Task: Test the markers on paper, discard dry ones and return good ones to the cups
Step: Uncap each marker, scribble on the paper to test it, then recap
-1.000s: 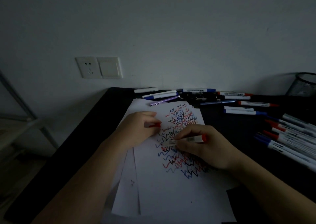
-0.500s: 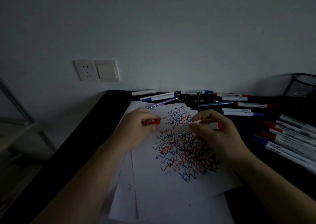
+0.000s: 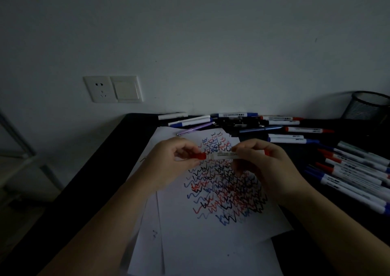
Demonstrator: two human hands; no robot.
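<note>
White marker (image 3: 226, 155), red cap (image 3: 199, 156) (level, hand-held)

We see a white marker (image 3: 226, 155) with a red cap (image 3: 199, 156) and a red tail end. The white paper (image 3: 213, 244) carries red, blue and black zigzag scribbles (image 3: 223, 183). Our desk (image 3: 88, 183) is black. White markers (image 3: 356, 176) with red or blue ends lie nearby, beside a lilac pen (image 3: 195, 128) and a black mesh cup (image 3: 368, 106).
</note>
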